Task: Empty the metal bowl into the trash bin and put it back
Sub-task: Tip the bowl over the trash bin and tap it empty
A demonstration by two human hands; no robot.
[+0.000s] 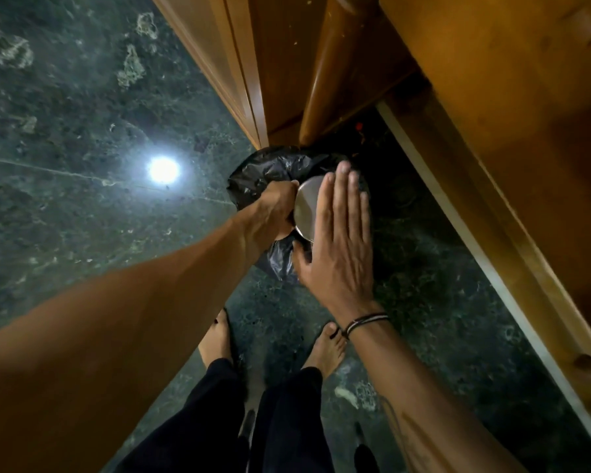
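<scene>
head view: metal bowl (307, 208) upside down, base up, right over the bag-lined trash bin (270, 172)
left hand (275, 209): curled tight on the bowl's left rim
right hand (340, 233): flat, fingers straight, palm on the base, gripping nothing
nearer: both touching it already, so next is probably lift and flip upright

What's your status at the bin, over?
Left hand grips the metal bowl by its rim, upside down over the black-lined trash bin. Right hand open, flat on the bowl's base. Nothing in the way.
</scene>
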